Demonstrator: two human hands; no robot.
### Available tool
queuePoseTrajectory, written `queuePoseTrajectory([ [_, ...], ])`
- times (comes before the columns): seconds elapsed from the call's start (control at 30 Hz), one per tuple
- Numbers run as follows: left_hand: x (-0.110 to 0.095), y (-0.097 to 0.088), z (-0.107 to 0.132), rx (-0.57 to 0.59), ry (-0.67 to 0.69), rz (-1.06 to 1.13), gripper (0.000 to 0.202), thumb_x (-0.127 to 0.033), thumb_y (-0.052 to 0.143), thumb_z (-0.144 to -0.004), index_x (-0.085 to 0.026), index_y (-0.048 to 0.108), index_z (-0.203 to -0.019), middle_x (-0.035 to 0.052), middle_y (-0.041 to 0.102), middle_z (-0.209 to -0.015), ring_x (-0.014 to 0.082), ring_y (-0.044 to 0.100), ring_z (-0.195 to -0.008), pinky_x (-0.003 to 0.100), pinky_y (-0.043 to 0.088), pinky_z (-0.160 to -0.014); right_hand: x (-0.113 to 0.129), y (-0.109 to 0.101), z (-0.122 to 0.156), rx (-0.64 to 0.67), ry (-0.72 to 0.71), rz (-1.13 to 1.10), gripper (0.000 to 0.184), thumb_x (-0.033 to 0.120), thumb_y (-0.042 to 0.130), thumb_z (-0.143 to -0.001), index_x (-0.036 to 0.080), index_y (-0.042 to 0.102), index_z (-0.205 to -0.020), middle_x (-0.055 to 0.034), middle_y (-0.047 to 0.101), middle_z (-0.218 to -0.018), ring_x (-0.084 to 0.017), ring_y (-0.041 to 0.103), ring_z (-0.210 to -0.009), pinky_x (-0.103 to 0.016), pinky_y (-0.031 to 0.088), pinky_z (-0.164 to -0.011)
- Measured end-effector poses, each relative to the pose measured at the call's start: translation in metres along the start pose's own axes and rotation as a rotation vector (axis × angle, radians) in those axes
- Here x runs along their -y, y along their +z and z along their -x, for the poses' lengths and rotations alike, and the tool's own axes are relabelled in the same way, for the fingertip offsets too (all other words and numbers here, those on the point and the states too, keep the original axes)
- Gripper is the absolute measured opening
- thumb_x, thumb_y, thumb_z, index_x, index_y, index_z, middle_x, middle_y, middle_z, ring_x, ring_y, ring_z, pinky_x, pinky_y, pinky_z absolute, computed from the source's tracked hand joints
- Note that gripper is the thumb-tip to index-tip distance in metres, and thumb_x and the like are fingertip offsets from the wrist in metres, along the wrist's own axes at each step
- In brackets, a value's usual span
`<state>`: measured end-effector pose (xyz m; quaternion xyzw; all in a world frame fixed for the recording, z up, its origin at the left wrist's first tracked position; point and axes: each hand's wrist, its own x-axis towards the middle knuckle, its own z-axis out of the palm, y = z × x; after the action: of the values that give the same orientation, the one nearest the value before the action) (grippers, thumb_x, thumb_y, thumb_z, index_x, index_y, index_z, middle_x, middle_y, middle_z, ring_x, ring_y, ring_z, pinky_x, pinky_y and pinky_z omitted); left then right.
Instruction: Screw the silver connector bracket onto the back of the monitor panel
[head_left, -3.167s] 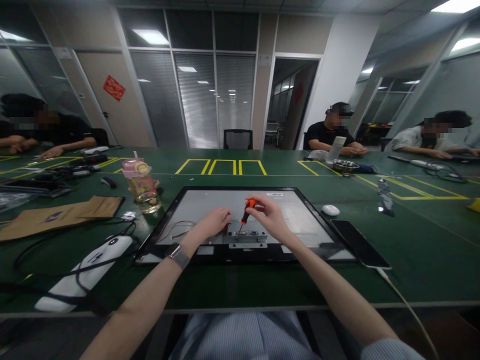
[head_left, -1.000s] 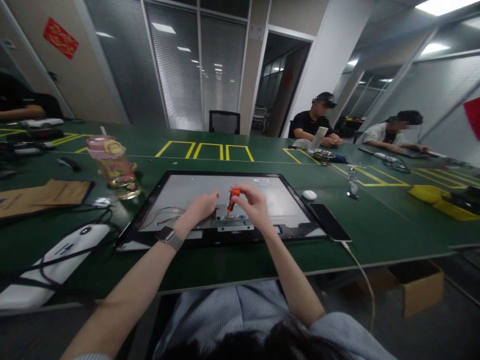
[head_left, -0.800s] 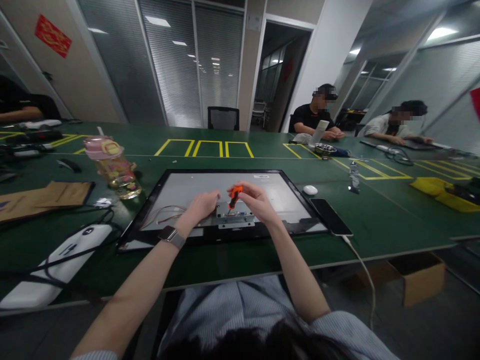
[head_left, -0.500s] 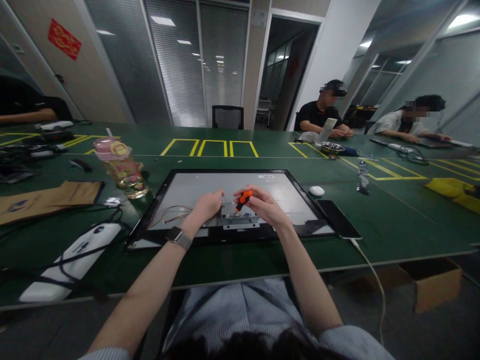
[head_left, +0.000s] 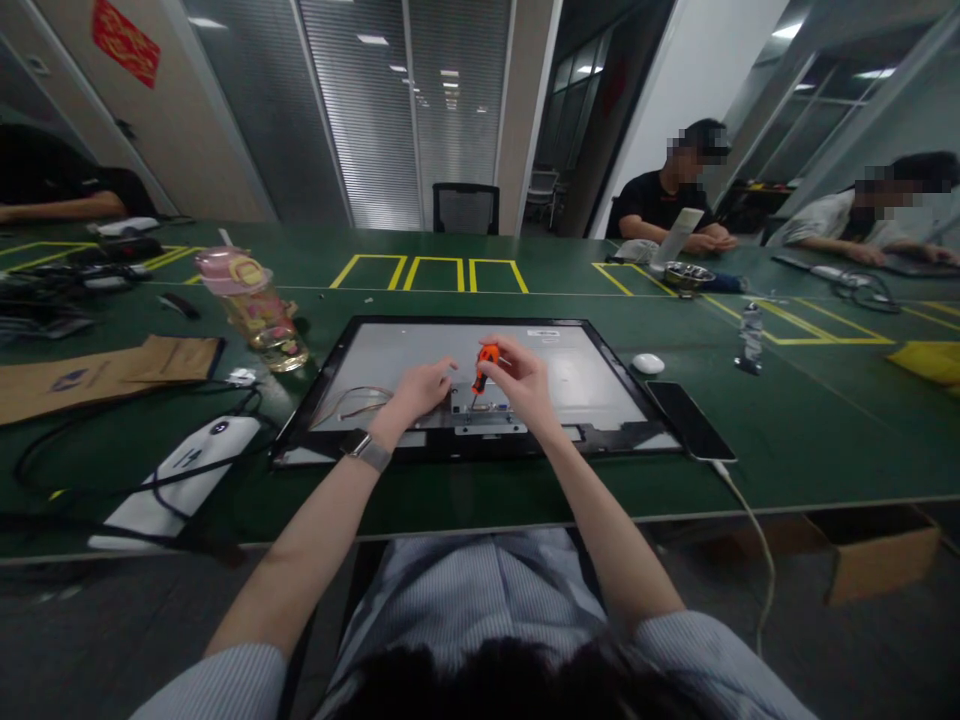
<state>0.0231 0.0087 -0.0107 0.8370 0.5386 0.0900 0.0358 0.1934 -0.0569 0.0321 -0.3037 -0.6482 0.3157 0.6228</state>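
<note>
In the head view a flat display panel (head_left: 581,375) lies back side up, with a black frame and a grey back. A small metal bracket box (head_left: 491,429) with ports sits at its near middle. My right hand (head_left: 523,378) grips an orange and black screwdriver (head_left: 488,362), held nearly upright with its tip down at the box. My left hand (head_left: 421,390) is at the box's left side, fingers curled in; what they hold, if anything, is hidden. Thin loose wires (head_left: 352,398) lie on the panel left of it.
On the green table (head_left: 450,500) stand a pink-lidded bottle (head_left: 259,315), a brown paper bag (head_left: 112,375) and a white power strip (head_left: 184,480) with black cables. Right of the panel lie a white case (head_left: 648,364) and a phone (head_left: 690,420) on a cable. Other people sit across.
The screwdriver has turned from slanted to nearly upright, with my right hand above it. My left hand stays beside the box. The head view has shifted slightly.
</note>
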Motion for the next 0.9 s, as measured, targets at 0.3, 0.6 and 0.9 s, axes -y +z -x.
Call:
queuePoseTrajectory([
  [0.3,0.002,-0.002,-0.002,0.012,0.031,0.000,0.034,-0.030,0.037,-0.089,-0.026,0.049,-0.120,0.0047,0.068,-0.084,0.0213,0.063,-0.079,0.027,0.043,-0.067,0.003,-0.028,-0.010,0.233,0.037,-0.035,0.028,0.033,0.055,-0.085,0.023,0.058,-0.111,-0.0052,0.065,-0.101,-0.018,0.062,-0.092,-0.038,0.049,-0.087],
  [0.6,0.000,-0.004,-0.003,0.007,0.047,-0.019,0.033,-0.028,0.032,-0.090,-0.024,0.054,-0.114,0.0079,0.068,-0.084,0.0239,0.064,-0.079,0.030,0.043,-0.068,-0.003,-0.036,-0.010,0.218,0.043,-0.044,0.028,0.031,0.057,-0.084,0.025,0.059,-0.111,-0.0035,0.066,-0.100,-0.017,0.063,-0.090,-0.037,0.050,-0.084],
  [0.9,0.001,-0.006,-0.005,0.036,0.032,0.018,0.035,-0.023,0.029,-0.091,-0.020,0.057,-0.111,0.0088,0.068,-0.085,0.0195,0.064,-0.079,0.026,0.043,-0.069,-0.008,-0.039,-0.011,0.154,0.040,-0.015,0.027,0.031,0.059,-0.083,0.023,0.060,-0.108,-0.0030,0.066,-0.094,-0.017,0.063,-0.085,-0.035,0.051,-0.080],
])
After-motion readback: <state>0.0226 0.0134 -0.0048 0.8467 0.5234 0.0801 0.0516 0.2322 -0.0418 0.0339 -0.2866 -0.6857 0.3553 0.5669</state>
